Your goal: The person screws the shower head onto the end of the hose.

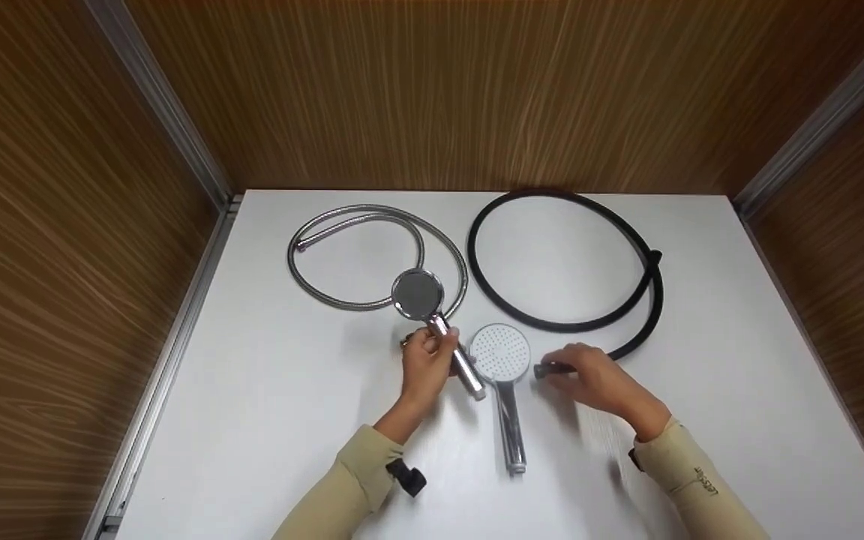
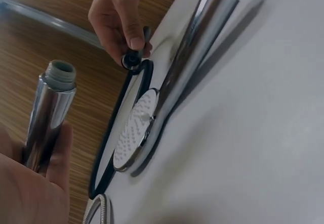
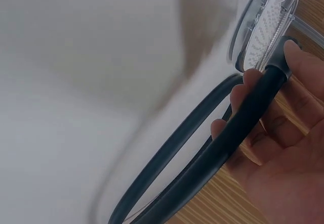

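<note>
My left hand (image 1: 424, 369) grips a chrome shower head (image 1: 417, 294) with a dark grey face by its handle, tilted above the table. In the left wrist view, the threaded end of that handle (image 2: 49, 107) points upward, with no hose on it. My right hand (image 1: 603, 382) holds one end of a black shower hose (image 1: 563, 327); in the right wrist view, fingers and thumb curl around the hose (image 3: 215, 155) near its end fitting. A second shower head (image 1: 501, 352), white-faced with a chrome handle, lies face up on the table between the hands.
A silver metal shower hose (image 1: 357, 306) lies coiled at the back left of the white table (image 1: 267, 420). The black hose's loop spreads over the back right. Wood-grain panels (image 1: 432, 97) enclose the back and both sides.
</note>
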`<state>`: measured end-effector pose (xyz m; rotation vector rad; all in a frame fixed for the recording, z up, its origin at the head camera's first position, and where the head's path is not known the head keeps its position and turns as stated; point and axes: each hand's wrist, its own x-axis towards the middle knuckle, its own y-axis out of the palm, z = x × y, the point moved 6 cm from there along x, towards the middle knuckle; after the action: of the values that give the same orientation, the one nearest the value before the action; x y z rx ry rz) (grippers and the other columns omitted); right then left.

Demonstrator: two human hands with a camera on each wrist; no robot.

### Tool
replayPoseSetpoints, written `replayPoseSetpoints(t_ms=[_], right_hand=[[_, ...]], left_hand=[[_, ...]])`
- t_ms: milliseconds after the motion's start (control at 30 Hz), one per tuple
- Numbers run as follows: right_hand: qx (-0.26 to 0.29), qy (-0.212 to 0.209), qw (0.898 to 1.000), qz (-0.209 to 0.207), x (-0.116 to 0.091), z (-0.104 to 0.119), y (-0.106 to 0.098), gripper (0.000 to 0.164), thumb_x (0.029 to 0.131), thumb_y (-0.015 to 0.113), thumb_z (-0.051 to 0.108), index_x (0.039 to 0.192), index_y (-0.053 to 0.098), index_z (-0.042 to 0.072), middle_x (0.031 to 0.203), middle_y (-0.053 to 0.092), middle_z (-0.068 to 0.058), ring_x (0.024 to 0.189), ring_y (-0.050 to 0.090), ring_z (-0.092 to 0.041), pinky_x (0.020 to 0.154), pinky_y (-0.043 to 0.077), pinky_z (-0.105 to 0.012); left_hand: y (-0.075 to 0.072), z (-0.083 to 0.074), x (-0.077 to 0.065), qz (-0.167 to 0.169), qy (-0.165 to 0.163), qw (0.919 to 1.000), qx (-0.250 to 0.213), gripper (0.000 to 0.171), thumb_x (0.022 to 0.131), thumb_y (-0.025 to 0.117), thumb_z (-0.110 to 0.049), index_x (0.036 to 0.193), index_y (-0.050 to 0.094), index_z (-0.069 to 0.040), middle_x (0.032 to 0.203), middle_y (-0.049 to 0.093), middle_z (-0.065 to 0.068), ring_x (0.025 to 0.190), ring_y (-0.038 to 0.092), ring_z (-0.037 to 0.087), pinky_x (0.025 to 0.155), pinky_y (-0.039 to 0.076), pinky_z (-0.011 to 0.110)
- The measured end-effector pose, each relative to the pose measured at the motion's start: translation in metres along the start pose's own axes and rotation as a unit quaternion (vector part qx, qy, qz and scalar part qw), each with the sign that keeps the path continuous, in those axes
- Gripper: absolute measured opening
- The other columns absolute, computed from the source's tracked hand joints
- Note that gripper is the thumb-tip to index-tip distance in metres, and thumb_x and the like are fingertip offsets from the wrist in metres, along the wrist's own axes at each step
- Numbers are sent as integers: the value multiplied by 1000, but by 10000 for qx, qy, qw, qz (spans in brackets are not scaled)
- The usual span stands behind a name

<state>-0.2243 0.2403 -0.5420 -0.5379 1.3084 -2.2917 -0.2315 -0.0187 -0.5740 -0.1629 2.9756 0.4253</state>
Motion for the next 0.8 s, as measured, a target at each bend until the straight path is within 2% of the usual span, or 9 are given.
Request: replayPoseSetpoints(t_ms=[200, 367, 500, 667, 800], right_hand=[[208, 98, 9996, -166, 3, 3, -2, 19, 93, 77, 4, 112, 78, 7, 96, 76, -3, 91, 72, -21, 83, 62, -43], [298, 127, 9988, -357, 6, 6, -3, 20, 94, 77, 6, 114, 77, 6, 96, 74, -2, 89, 71, -17, 81, 63, -40], [305, 133, 9979, -552, 7, 8, -4, 22, 94, 78, 9, 115, 77, 7, 97, 73, -1, 87, 67, -14, 78, 60, -38], [385, 144, 9961, -784, 10, 11, -5, 24, 96, 78, 11, 119, 77, 5, 99, 73, -3, 86, 65, -13, 76, 60, -43], [460, 224, 9942, -945, 14, 12, -5, 24, 97, 77, 12, 120, 76, 5, 99, 72, -4, 85, 63, -13, 73, 60, -44]], left_hand=[[10, 0, 5, -249, -168, 9988, -399, 31, 104, 66, -12, 121, 57, 13, 110, 72, 35, 85, 77, 24, 80, 68, 44], [14, 1, 9, -621, -165, 9946, -810, 32, 104, 67, -10, 121, 61, 17, 110, 74, 34, 92, 78, 26, 85, 67, 44], [18, 1, 11, -929, -112, 9867, -1326, 30, 103, 67, -7, 121, 61, 16, 103, 76, 29, 89, 77, 26, 87, 67, 45], [24, 0, 13, -1153, -23, 9746, -1920, 26, 102, 67, -2, 119, 60, 16, 96, 76, 20, 89, 76, 27, 91, 65, 49], [29, -1, 11, -1280, 19, 9706, -2040, 25, 101, 68, 0, 117, 59, 16, 95, 76, 19, 92, 76, 26, 93, 65, 49]])
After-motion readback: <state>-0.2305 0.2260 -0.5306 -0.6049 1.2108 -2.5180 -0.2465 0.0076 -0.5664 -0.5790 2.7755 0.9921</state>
